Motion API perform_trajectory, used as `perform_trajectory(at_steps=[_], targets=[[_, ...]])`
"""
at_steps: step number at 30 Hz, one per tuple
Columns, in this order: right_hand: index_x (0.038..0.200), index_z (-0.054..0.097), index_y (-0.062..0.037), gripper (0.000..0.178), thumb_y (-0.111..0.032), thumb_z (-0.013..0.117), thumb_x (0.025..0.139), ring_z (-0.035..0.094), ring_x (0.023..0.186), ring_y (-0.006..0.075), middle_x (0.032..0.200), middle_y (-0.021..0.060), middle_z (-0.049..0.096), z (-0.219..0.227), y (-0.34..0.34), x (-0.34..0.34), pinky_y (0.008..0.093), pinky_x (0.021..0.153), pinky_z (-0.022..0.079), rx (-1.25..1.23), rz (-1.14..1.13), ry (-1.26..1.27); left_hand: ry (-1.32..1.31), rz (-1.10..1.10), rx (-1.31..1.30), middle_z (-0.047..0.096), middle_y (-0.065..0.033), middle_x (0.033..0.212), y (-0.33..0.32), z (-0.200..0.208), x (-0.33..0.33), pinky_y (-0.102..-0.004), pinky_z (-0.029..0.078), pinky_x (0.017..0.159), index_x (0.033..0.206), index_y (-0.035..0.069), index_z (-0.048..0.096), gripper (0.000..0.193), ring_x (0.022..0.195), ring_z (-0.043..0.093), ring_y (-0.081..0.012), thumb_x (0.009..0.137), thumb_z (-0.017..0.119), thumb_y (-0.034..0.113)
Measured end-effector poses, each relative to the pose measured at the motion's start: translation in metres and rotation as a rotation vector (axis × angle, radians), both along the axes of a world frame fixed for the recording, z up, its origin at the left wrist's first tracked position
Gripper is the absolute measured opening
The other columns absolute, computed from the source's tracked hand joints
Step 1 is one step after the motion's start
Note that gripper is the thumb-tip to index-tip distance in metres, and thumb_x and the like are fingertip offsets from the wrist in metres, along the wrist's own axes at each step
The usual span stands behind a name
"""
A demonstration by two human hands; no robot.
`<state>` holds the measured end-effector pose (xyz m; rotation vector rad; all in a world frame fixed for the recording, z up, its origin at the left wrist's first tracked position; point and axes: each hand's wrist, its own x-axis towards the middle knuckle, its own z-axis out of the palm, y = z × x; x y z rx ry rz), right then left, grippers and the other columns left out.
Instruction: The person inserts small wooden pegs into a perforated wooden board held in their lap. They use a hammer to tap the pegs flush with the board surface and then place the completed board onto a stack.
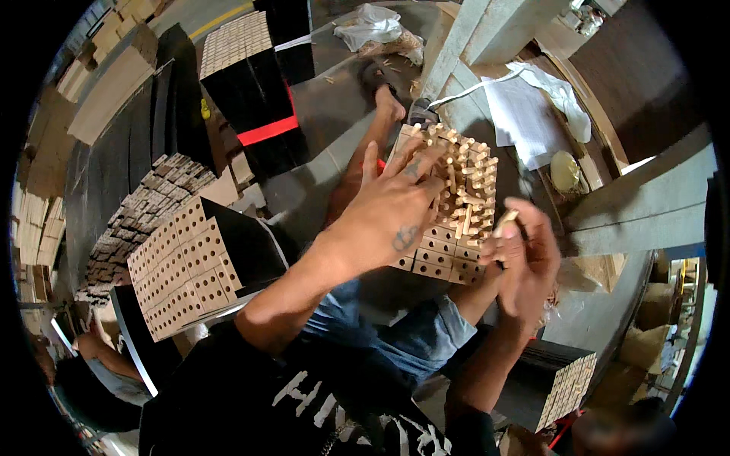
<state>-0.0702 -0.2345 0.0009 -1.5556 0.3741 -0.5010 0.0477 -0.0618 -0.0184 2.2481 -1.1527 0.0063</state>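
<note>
In front of me stands a stack of dark boards whose drilled wooden ends (437, 251) face up, with rows of round holes. Many short wooden dowels (477, 176) stick up from its far and right part, and a few lie loose across them. My left hand (395, 194) rests over the stack's left side, fingers spread among the dowels; their undersides are hidden. To the right of the stack, my right hand (525, 254) is closed, pinching a wooden dowel (506, 220) between thumb and fingers. That hand is slightly blurred.
Another drilled stack (186, 266) stands at my left, with piled dark boards (137, 175) behind it. A black stack with a red band (266, 131) is farther off. Paper (525, 118) hangs by a grey post (471, 45) at right. A plastic bag (369, 29) lies on the floor. Another person's arm (110, 356) shows at lower left.
</note>
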Motion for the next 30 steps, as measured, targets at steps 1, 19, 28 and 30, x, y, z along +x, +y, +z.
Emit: perform_trajectory(at_steps=[1,19,28,30], targets=[[0.116,0.062,0.0012,0.022,-0.007,0.061,0.096,0.066,0.068,0.0141,0.087,0.0074,0.066,-0.006,0.011,0.001,0.0263,0.062,0.054,0.058,-0.01,-0.016,-0.019,0.017,-0.015,0.039,-0.0163,0.151,-0.001,-0.004,-0.002,-0.0654,0.013,0.116,0.121,0.003,0.06,0.035,0.144,0.031,-0.0353,0.088,0.066,0.009],[0.094,0.069,-0.0019,0.015,-0.006,0.078,0.083,0.066,0.057,0.0136,0.073,0.0094,0.07,-0.04,0.068,0.025,0.0296,0.055,0.052,-0.933,-0.173,-0.174,0.774,0.333,-0.869,0.071,-0.0082,0.095,0.044,-0.017,-0.021,-0.0268,0.053,0.082,0.099,-0.001,0.066,0.009,0.087,0.066,-0.0122,0.092,0.069,0.004],[0.096,0.069,0.0006,0.018,0.003,0.072,0.078,0.064,0.075,0.0251,0.093,0.0128,0.07,-0.037,0.068,0.021,0.0345,0.065,0.053,-1.093,-0.066,-0.268,-0.059,0.112,-0.584,0.072,-0.0102,0.099,0.042,-0.04,-0.014,-0.0356,0.055,0.081,0.098,0.001,0.072,0.018,0.093,0.068,-0.0278,0.08,0.075,0.002],[0.095,0.069,0.0003,0.017,0.002,0.07,0.079,0.063,0.079,0.0252,0.096,0.0122,0.07,-0.052,0.063,0.024,0.0345,0.067,0.053,-1.123,-0.067,-0.319,-0.108,0.077,-0.562,0.071,-0.0106,0.1,0.04,-0.035,-0.015,-0.037,0.055,0.082,0.099,0.001,0.071,0.018,0.095,0.068,-0.0281,0.08,0.074,0.001]])
